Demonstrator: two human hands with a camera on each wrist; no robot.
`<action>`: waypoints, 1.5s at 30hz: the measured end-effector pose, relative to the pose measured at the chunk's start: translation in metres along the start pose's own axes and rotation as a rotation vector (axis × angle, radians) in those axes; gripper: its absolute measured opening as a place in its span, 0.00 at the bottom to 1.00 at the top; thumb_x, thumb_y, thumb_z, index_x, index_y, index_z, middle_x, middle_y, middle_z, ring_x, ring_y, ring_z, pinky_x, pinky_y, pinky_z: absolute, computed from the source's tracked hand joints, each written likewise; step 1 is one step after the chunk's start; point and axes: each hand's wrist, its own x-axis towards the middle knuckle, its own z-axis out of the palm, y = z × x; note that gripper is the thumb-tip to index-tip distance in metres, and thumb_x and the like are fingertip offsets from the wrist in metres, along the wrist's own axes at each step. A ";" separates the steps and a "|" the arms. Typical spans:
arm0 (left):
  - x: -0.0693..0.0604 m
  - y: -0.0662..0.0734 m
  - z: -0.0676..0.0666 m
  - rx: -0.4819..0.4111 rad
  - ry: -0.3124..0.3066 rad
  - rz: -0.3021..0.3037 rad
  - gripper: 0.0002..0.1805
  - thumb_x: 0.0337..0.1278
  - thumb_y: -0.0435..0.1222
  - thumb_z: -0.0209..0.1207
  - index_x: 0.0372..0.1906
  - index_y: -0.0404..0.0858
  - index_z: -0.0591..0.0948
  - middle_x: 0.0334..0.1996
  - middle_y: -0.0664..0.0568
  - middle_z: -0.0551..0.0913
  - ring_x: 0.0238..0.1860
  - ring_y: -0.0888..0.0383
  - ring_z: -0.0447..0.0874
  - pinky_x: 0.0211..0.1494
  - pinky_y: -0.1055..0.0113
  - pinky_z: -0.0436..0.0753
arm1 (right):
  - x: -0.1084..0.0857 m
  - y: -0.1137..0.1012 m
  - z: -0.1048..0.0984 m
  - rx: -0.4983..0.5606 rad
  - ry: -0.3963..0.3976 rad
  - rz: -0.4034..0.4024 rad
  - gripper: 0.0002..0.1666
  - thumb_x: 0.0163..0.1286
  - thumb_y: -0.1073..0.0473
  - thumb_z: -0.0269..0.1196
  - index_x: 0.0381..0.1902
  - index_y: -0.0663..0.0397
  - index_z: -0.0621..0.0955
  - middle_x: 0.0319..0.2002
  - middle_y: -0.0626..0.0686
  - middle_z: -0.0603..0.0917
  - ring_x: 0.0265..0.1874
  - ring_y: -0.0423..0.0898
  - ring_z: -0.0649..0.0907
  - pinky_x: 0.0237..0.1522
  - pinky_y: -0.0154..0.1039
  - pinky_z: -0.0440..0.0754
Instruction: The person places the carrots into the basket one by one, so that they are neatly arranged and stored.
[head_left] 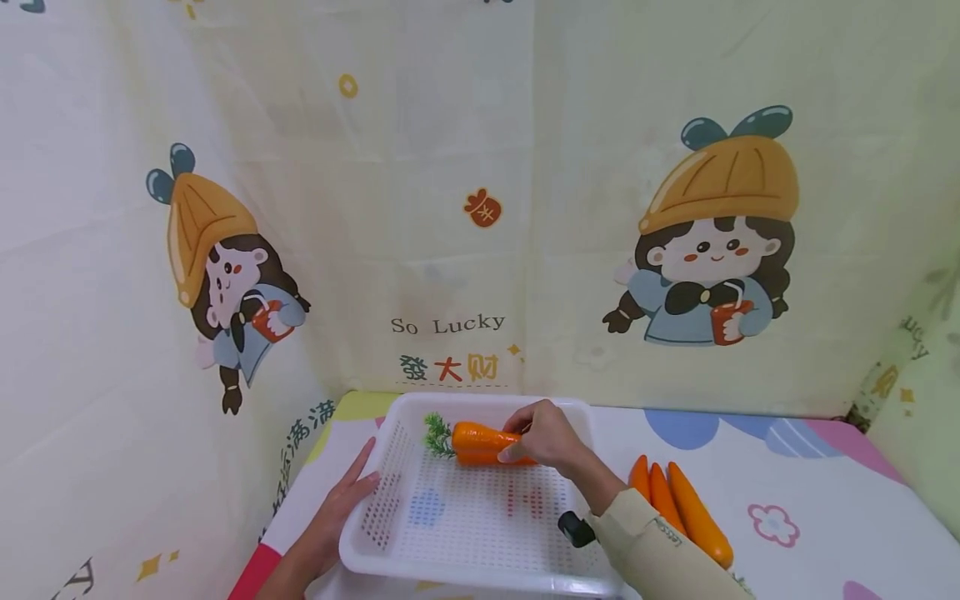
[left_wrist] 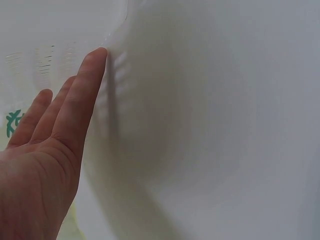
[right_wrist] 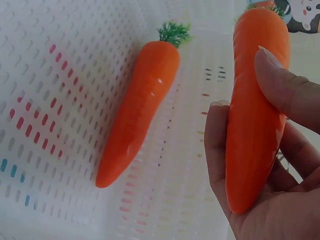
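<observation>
A white perforated plastic basket stands on the table. My right hand reaches into it and grips a toy carrot, thumb on one side and fingers on the other. A second orange carrot with a green leafy top lies on the basket floor alongside, as the right wrist view shows. At the basket's left side is my left hand, its fingers extended along the outer wall near the rim. In the left wrist view these straight fingers hold nothing.
Three more carrots lie on the table to the right of the basket, partly behind my right sleeve. The patterned tablecloth extends rightward. A printed cloth backdrop rises behind the basket and along both sides.
</observation>
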 end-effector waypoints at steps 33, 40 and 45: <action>0.005 -0.003 0.001 -0.002 -0.001 0.008 0.41 0.75 0.57 0.52 0.84 0.68 0.45 0.85 0.48 0.54 0.76 0.36 0.71 0.62 0.47 0.87 | 0.012 0.015 0.019 -0.085 0.006 -0.013 0.14 0.49 0.69 0.81 0.35 0.56 0.92 0.34 0.52 0.89 0.34 0.49 0.83 0.41 0.42 0.91; 0.005 -0.003 0.001 0.001 0.013 0.003 0.40 0.75 0.57 0.52 0.84 0.69 0.46 0.85 0.48 0.54 0.76 0.35 0.69 0.60 0.46 0.87 | 0.015 0.018 0.021 -0.113 0.006 -0.029 0.14 0.48 0.70 0.81 0.35 0.57 0.92 0.34 0.52 0.90 0.34 0.48 0.82 0.43 0.43 0.91; 0.004 -0.002 0.001 -0.001 0.019 -0.004 0.40 0.75 0.58 0.52 0.83 0.71 0.47 0.85 0.48 0.54 0.76 0.35 0.71 0.59 0.46 0.88 | 0.015 0.019 0.021 -0.142 0.025 -0.014 0.13 0.48 0.69 0.82 0.34 0.57 0.92 0.32 0.51 0.90 0.34 0.48 0.82 0.43 0.43 0.91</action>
